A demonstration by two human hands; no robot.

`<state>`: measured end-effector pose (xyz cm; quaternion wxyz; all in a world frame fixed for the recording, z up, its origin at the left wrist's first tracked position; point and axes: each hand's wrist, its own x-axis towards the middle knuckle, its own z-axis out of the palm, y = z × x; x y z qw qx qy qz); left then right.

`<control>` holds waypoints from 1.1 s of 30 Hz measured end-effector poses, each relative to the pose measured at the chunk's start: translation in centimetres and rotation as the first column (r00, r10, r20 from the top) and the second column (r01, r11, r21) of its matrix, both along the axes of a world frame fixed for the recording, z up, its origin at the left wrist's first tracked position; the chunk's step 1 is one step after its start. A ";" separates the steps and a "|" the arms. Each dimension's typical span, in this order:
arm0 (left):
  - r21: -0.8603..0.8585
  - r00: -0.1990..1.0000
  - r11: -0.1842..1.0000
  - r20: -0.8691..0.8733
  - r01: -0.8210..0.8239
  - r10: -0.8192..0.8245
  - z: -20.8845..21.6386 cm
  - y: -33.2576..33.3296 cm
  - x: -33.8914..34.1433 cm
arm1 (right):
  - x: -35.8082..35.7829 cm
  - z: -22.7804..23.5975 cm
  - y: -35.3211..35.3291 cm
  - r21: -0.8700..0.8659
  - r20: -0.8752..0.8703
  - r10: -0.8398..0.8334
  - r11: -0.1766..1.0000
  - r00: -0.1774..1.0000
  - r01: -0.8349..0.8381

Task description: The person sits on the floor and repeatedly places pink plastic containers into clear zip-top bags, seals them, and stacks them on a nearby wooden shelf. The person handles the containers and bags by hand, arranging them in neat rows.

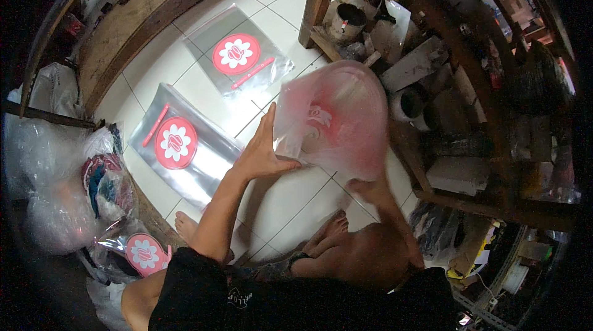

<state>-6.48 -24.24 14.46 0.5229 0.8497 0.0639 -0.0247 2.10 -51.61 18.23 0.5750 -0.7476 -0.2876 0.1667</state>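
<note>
A bundle of clear plastic bags (361, 108) with a blurred pink print is curved up in front of me, above the floor. My left hand (262, 152) is at its left edge, fingers stretched up and thumb pointing right, palm against the plastic. By the bundle's lower right edge is my right hand (367, 189), smeared by motion and partly behind the plastic. Left of my left hand lies a stack of clear bags (213, 161) printed with a pink circle and white flower. A second flat stack (207, 37) with the same print lies farther off.
Wooden shelving (318, 4) with tins and boxes stands on the right. At the left are heaped plastic wrap (55, 176) and another printed bag (145, 254). A wooden board (148, 28) borders the white tiled floor (309, 201) at the far left. My bare feet are close by.
</note>
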 end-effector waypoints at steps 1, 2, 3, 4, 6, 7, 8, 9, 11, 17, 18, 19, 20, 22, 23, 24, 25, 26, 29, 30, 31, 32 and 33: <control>-0.036 0.998 0.999 -0.059 -0.007 0.005 0.3 0.7 -0.1 | -1.9 -2.6 0.6 -0.083 0.019 0.043 0.996 0.999 -0.041; -0.084 0.994 0.996 -0.113 -0.017 0.008 0.3 1.3 -0.2 | -3.2 -2.6 2.1 -0.189 0.004 0.020 0.982 1.000 -0.019; -0.130 0.992 0.990 -0.121 -0.051 0.035 -0.9 1.7 -0.1 | -4.5 -2.7 3.6 -0.295 -0.009 0.001 0.955 1.000 -0.004; -0.113 0.993 0.989 -0.080 -0.093 0.084 -1.3 1.3 0.5 | -5.3 -5.4 4.4 -0.216 0.106 -0.120 0.966 0.987 0.141; -0.070 0.979 0.976 -0.001 -0.204 0.205 -1.9 1.0 1.0 | -5.9 -7.8 5.3 -0.119 0.190 -0.262 0.950 0.946 0.287; -0.087 0.971 0.968 0.016 -0.236 0.238 -2.0 0.7 1.3 | -5.6 -8.2 5.5 -0.122 0.181 -0.288 0.942 0.941 0.311; -0.101 0.966 0.963 0.033 -0.250 0.255 -2.3 0.7 1.5 | -5.4 -8.5 5.6 -0.126 0.171 -0.313 0.934 0.934 0.336; -0.113 0.961 0.958 0.050 -0.264 0.271 -2.6 0.7 1.6 | -5.7 -8.6 5.8 -0.036 0.159 -0.374 0.923 0.914 0.384; -0.149 0.958 0.953 0.077 -0.263 0.276 -3.1 0.6 2.0 | -6.0 -8.8 5.9 0.136 0.129 -0.488 0.871 0.864 0.472; -0.139 0.884 0.955 0.364 -0.261 0.294 -2.9 -0.7 3.7 | -4.6 -11.2 5.5 0.105 0.138 -0.572 0.820 0.809 0.562; -0.180 0.899 0.954 0.332 -0.238 0.286 -3.6 -0.5 4.0 | -3.6 -11.3 5.1 0.020 0.118 -0.568 0.821 0.814 0.570; -0.220 0.913 0.950 0.297 -0.220 0.280 -4.6 -0.2 3.9 | -2.4 -11.5 4.1 -0.068 0.094 -0.564 0.819 0.821 0.570; -0.234 0.923 0.932 0.207 -0.276 0.325 -3.7 -0.9 3.8 | -1.2 -10.5 3.0 -0.114 0.076 -0.543 0.829 0.837 0.548; -0.279 0.918 0.883 0.015 -0.376 0.396 -1.6 -1.7 3.0 | 1.4 -7.1 1.6 -0.144 0.020 -0.462 0.876 0.886 0.460; -0.333 0.911 0.850 -0.089 -0.408 0.403 -1.1 -2.3 2.8 | 3.9 -6.4 -0.7 -0.211 0.100 -0.336 0.913 0.936 0.350; -0.378 0.896 0.813 -0.200 -0.443 0.396 -1.0 -3.0 2.3 | 5.9 -5.4 -2.4 -0.287 0.159 -0.200 0.928 0.967 0.239; -0.425 0.844 0.735 -0.360 -0.527 0.397 -1.3 -3.0 0.9 | 6.7 -1.6 -0.3 -0.420 0.179 -0.146 0.883 0.973 0.210; -0.505 0.806 0.634 -0.451 -0.585 0.385 -1.9 -3.6 -0.6 | 7.5 2.2 1.7 -0.552 0.201 -0.083 0.814 0.976 0.182; -0.655 0.728 0.321 -0.643 -0.684 0.237 -4.5 -7.4 -2.6 | 11.2 -1.4 0.7 -0.445 0.080 0.179 0.887 0.981 -0.126; -0.649 0.694 0.249 -0.689 -0.719 0.209 -4.9 -8.6 -2.8 | 12.3 -3.7 0.4 -0.434 -0.029 0.235 0.873 0.971 -0.224; -0.639 0.663 0.177 -0.730 -0.748 0.168 -5.6 -9.7 -2.8 | 13.1 -6.7 -0.3 -0.473 -0.239 0.219 0.824 0.946 -0.310; -0.676 0.678 0.073 -0.718 -0.733 0.157 -8.2 -10.4 -3.2 | 13.3 -8.9 -0.3 -0.481 -0.441 0.197 0.772 0.876 -0.416; -0.701 0.688 -0.035 -0.707 -0.712 0.163 -12.2 -10.7 -4.0 | 13.2 -10.2 0.4 -0.570 -0.387 0.172 0.728 0.906 -0.381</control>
